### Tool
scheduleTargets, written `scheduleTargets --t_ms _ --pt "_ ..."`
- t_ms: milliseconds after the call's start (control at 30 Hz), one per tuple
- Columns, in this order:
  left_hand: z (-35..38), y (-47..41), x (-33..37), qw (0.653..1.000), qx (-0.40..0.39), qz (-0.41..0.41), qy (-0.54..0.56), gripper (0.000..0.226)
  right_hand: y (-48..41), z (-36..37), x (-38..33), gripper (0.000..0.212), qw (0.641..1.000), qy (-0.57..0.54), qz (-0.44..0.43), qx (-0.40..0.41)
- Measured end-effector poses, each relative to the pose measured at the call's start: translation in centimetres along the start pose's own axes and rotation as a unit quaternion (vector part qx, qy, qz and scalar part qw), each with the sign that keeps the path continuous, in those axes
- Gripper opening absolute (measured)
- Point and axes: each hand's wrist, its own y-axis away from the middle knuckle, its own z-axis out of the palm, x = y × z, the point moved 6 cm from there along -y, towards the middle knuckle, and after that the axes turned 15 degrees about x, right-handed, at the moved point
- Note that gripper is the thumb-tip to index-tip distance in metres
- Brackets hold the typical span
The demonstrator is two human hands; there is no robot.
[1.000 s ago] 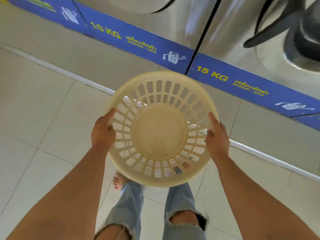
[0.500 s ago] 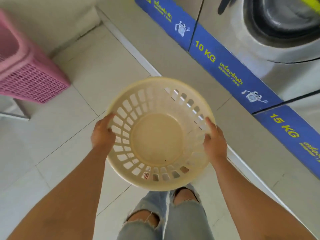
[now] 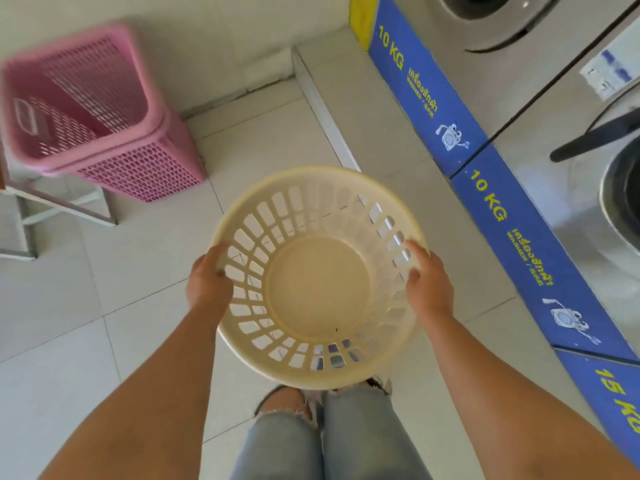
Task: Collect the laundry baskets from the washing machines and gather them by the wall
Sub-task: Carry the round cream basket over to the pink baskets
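Note:
I hold a round cream laundry basket (image 3: pixel 317 292) with slotted sides in front of me, above the floor and empty. My left hand (image 3: pixel 207 282) grips its left rim and my right hand (image 3: pixel 429 285) grips its right rim. A stack of pink rectangular baskets (image 3: pixel 104 112) stands on the floor at the upper left, against the pale wall (image 3: pixel 225 36).
Washing machines (image 3: pixel 519 74) line the right side on a raised step (image 3: pixel 349 109), with a blue 10 KG and 15 KG band (image 3: pixel 512 216) along their base. A metal frame leg (image 3: pixel 62 206) stands at the left. My legs in torn jeans (image 3: pixel 329 434) are below the basket.
The view has swung left along the machines while I carry the basket. The pink baskets and the wall corner have come into view and grown nearer. My grip has not changed.

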Motion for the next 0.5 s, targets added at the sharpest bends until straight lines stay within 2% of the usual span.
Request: scheduleTargets --t_ms 233,500 --pt "-0.9 -7.1 4.1 0.999 0.022 -0.024 0.027 0.066 -8.5 1.2 -8.4 0.057 0.999 0.017 -0.037 -0.020" --pt "-1.5 -19.2 7.7 0.999 0.006 -0.029 0.041 0.062 -16.1 5.5 -18.3 0.059 0.998 0.022 -0.050 -0.013"
